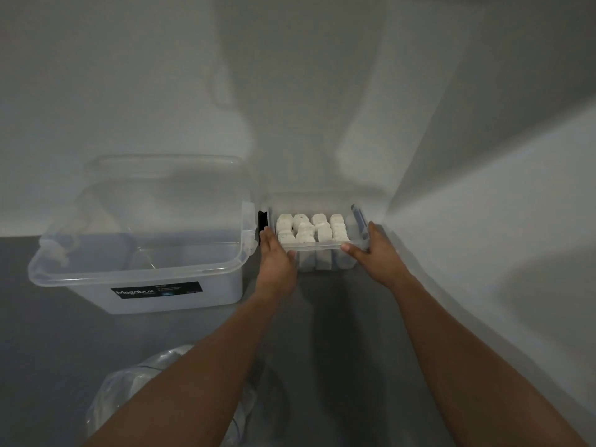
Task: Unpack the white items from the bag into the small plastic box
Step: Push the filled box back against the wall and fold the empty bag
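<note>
Head view, left to right: big clear plastic box (138,233) with a black "Megabox" label (156,289) sits well left of the left hand, open top, on a dark grey floor (48,350); what's inside it is hard to make out through the walls. Below and left of both hands, near the bottom edge, a crumpled clear bag (135,391) lies on the floor, partly hidden behind the left forearm; can't tell what remains in it. Left hand (276,258) grips the left end of the small plastic box (322,246), thumb over the near rim, fingers (266,232) reaching up the side next to a black clip (263,221). Between the two hands, white items (312,229) fill the small box in packed rows, standing upright, more showing through the front wall just beyond the thumbs. Right hand (375,253) holds the right end of the same box, thumb on the near rim, fingers wrapped round the side by the right clip. Box sits close to the light grey wall (322,91) at the corner, just right of the big box.
</note>
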